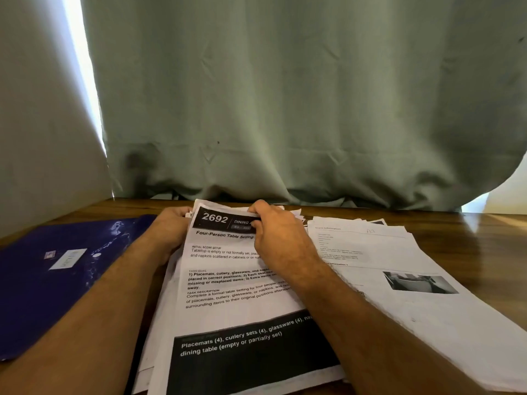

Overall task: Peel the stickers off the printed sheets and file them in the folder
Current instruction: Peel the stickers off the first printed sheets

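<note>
A stack of printed sheets [228, 295] lies in front of me on the wooden table; the top sheet reads "2692" and "Four-Person Table Setting". My left hand [171, 226] grips the stack's upper left edge, fingers curled round it. My right hand [273, 232] rests over the black header, its fingertips pinching at something on the top sheet near the top edge; what they pinch is hidden under the fingers. A dark blue folder [57, 275] with a white label lies closed on the left.
A second spread of printed sheets [399, 275] with a photo lies to the right. A grey-green curtain [285, 109] hangs behind the wooden table [484, 240]. A pale wall stands at the left.
</note>
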The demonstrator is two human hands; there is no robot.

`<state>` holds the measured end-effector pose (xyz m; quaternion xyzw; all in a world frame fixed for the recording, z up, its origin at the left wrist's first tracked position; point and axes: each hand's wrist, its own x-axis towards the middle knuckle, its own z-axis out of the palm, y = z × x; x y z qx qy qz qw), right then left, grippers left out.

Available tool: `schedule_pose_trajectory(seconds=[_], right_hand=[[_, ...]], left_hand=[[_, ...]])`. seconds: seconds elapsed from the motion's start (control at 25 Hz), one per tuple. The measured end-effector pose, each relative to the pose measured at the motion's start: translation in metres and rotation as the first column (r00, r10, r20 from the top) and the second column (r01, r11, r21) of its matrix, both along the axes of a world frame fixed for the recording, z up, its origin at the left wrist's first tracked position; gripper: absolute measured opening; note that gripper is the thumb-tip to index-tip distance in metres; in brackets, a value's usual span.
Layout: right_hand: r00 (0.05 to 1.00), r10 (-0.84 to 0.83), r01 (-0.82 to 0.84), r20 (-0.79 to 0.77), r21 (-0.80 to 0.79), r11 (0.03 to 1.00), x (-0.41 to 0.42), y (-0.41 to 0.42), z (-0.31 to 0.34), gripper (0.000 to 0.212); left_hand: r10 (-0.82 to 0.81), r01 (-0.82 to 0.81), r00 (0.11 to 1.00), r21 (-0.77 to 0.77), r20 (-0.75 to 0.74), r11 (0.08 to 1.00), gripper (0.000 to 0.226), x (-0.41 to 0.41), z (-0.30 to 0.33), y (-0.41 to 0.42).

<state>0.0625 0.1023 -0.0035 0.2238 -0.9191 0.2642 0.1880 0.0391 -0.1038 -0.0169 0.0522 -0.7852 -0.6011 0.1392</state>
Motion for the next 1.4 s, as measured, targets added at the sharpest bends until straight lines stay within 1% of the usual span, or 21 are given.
schedule_pose_trajectory(seconds=[0.08, 0.2, 0.36, 0.44, 0.52, 0.64, 0.68, 0.72, 0.8, 0.92, 1.0, 1.12, 1.16, 1.24, 1.4], right_hand=[[0.998, 0.034, -0.032, 0.055, -0.032, 0.999, -0.003, -0.003, -0.003, 0.030], [0.998, 0.025, -0.026, 0.053, 0.011, 1.000, -0.007, -0.008, -0.005, 0.029], [0.999, 0.009, -0.010, 0.049, 0.030, 0.999, -0.009, -0.006, -0.006, 0.030], [0.998, 0.036, -0.040, 0.042, 0.078, 0.996, -0.006, -0.004, -0.007, 0.029], [0.998, 0.053, -0.055, 0.021, 0.128, 0.990, -0.001, -0.001, -0.005, 0.032], [0.998, 0.055, -0.050, -0.022, 0.176, 0.983, 0.003, 0.001, -0.003, 0.038], [0.998, 0.057, -0.051, -0.026, 0.190, 0.980, 0.003, 0.001, -0.003, 0.039], [0.998, 0.060, -0.052, -0.031, 0.203, 0.978, 0.003, 0.001, -0.003, 0.039], [0.997, 0.063, -0.054, -0.041, 0.204, 0.977, 0.002, -0.001, -0.005, 0.036], [0.997, 0.040, -0.029, -0.072, 0.147, 0.989, -0.005, -0.002, -0.007, 0.032], [0.996, 0.016, -0.006, -0.086, 0.120, 0.993, -0.009, -0.001, -0.007, 0.031], [0.999, -0.001, 0.006, -0.048, 0.108, 0.994, -0.012, -0.002, -0.007, 0.034], [0.999, -0.001, 0.005, -0.041, 0.105, 0.995, -0.012, -0.003, -0.007, 0.036], [1.000, 0.002, 0.001, -0.026, 0.090, 0.996, -0.014, -0.002, -0.008, 0.035], [0.999, -0.010, 0.007, 0.046, 0.048, 0.999, -0.021, 0.000, -0.011, 0.028]], left_hand=[[0.025, -0.024, 0.998, -0.015, 0.052, 1.000, 0.011, -0.002, -0.002, -0.002], [0.067, -0.067, 0.986, -0.007, 0.151, 0.998, 0.020, -0.007, -0.006, -0.009], [0.055, -0.060, 0.984, 0.026, 0.170, 0.998, 0.023, -0.009, -0.007, -0.008], [0.060, -0.067, 0.990, 0.054, 0.127, 0.996, 0.020, -0.006, -0.005, -0.004], [0.101, -0.108, 0.993, 0.114, 0.065, 0.988, 0.014, -0.004, -0.001, -0.001], [0.154, -0.138, 0.988, 0.359, -0.015, 0.923, 0.016, -0.003, 0.006, 0.001], [0.170, -0.134, 0.984, 0.426, -0.049, 0.895, 0.018, -0.002, 0.008, 0.002], [0.187, -0.130, 0.979, 0.462, -0.080, 0.877, 0.019, -0.002, 0.009, 0.003], [0.218, -0.135, 0.968, 0.468, -0.127, 0.873, 0.017, -0.001, 0.010, 0.005], [0.264, -0.151, 0.942, 0.438, -0.209, 0.886, 0.018, 0.001, 0.012, 0.007], [0.345, -0.192, 0.884, 0.426, -0.317, 0.884, 0.015, 0.005, 0.019, 0.010], [0.436, -0.289, 0.730, 0.340, -0.527, 0.895, 0.012, 0.015, 0.033, 0.023], [0.437, -0.307, 0.681, 0.313, -0.588, 0.899, 0.012, 0.018, 0.037, 0.029], [0.421, -0.317, 0.613, 0.281, -0.669, 0.906, 0.009, 0.025, 0.046, 0.041], [0.298, -0.378, 0.469, 0.116, -0.831, 0.919, 0.011, 0.040, 0.072, 0.062]])
